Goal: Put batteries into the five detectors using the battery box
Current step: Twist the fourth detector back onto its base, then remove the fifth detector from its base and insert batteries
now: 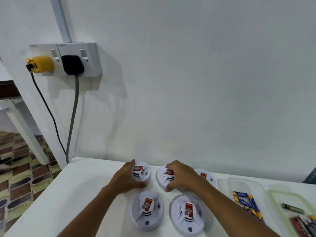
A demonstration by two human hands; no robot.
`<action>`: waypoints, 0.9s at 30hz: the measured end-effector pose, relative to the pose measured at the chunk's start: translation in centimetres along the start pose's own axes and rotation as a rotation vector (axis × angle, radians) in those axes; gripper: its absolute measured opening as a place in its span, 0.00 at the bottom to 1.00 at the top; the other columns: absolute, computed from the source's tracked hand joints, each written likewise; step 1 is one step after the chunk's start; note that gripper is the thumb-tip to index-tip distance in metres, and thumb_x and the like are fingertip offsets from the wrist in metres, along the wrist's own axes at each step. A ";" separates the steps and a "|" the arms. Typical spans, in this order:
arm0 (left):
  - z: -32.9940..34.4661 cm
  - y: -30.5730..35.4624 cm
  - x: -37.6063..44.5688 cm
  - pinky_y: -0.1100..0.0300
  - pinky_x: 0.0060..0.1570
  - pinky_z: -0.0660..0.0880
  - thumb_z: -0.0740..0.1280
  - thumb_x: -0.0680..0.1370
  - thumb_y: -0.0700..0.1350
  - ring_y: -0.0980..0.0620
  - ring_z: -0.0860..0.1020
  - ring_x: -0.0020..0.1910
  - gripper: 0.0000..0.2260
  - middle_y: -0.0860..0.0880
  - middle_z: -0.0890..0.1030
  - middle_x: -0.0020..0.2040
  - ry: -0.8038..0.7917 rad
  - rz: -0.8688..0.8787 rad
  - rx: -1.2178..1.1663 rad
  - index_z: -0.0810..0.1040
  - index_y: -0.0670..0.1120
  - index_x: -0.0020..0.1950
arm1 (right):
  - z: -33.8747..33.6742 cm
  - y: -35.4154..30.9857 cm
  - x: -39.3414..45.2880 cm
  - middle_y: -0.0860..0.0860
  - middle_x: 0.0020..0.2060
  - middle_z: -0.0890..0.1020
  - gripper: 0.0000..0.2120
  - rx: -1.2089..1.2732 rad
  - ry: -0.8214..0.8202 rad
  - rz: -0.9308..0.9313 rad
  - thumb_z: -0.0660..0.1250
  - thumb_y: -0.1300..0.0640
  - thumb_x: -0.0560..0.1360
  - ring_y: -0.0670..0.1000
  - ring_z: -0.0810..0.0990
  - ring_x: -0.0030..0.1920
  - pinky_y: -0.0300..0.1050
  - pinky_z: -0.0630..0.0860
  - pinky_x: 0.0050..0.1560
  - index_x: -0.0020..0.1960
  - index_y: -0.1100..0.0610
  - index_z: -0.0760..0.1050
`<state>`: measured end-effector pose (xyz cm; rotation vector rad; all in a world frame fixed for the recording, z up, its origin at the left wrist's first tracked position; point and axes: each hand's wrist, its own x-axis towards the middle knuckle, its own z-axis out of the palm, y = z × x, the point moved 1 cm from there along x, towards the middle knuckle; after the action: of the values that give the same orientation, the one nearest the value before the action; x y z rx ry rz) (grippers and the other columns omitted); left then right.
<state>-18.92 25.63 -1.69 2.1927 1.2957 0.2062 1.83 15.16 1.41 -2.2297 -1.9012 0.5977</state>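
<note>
Gripping two far detectors (142, 171), hands (125, 177) well left of battery box (246, 200).

White table (82, 189) bears five detectors (147, 209) and battery box (246, 190).

Light: bright and even, cool white on the wall (188, 65).
Shadows: soft — falling right of the wall socket (80, 59).
Glare: tabletop (77, 185) washed pale.
Sharpness: slightly soft throughout.
Distortion: wide-angle bending — strongest along the left edge.
</note>
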 end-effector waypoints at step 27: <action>4.4 11.1 2.3 0.56 0.65 0.66 0.73 0.70 0.54 0.45 0.69 0.66 0.36 0.46 0.72 0.67 -0.171 0.390 0.307 0.65 0.51 0.75 | -3.0 3.5 -9.6 0.48 0.62 0.77 0.18 0.894 0.527 0.142 0.63 0.50 0.79 0.45 0.75 0.61 0.35 0.70 0.58 0.66 0.54 0.72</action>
<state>-7.55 21.82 0.44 2.6478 0.8406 -0.0364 5.11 5.62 4.79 -1.6834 -0.9419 0.6243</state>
